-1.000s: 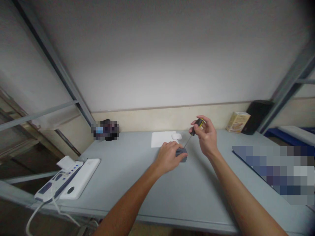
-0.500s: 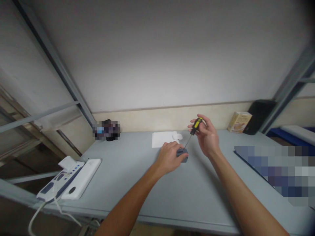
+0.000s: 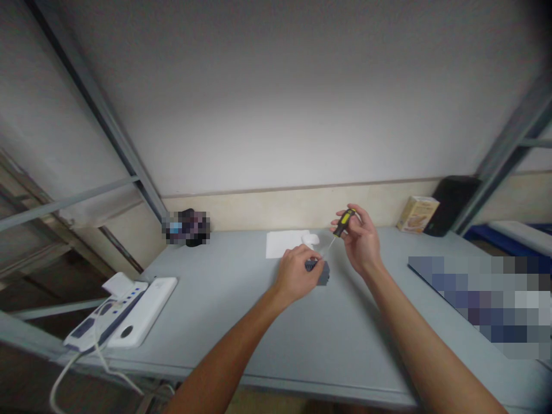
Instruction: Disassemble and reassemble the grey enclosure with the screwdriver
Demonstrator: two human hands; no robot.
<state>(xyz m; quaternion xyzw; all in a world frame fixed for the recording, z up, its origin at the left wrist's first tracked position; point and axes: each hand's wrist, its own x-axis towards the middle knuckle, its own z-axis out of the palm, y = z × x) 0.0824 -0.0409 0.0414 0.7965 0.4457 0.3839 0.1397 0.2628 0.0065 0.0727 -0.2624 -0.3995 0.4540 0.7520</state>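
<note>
A small dark grey block with a slotted face sits on the table, partly covered by my left hand. The fingers of that hand are closed round its left side, the thumb and forefinger meeting near its top edge. My right hand, raised to the right, grips a black and yellow screwdriver by the handle. Its thin shaft slants down and left to the left fingertips above the block. Whether the tip touches the block or the fingers cannot be made out.
White paper sheets lie behind my left hand, a small white item on them. At left are a power strip with cables and a white slab. A yellow box and black speaker-like object stand back right.
My left thumb has moved up from the block's front towards the screwdriver's tip, baring more of the block. My right hand and the screwdriver have shifted slightly down and left.
</note>
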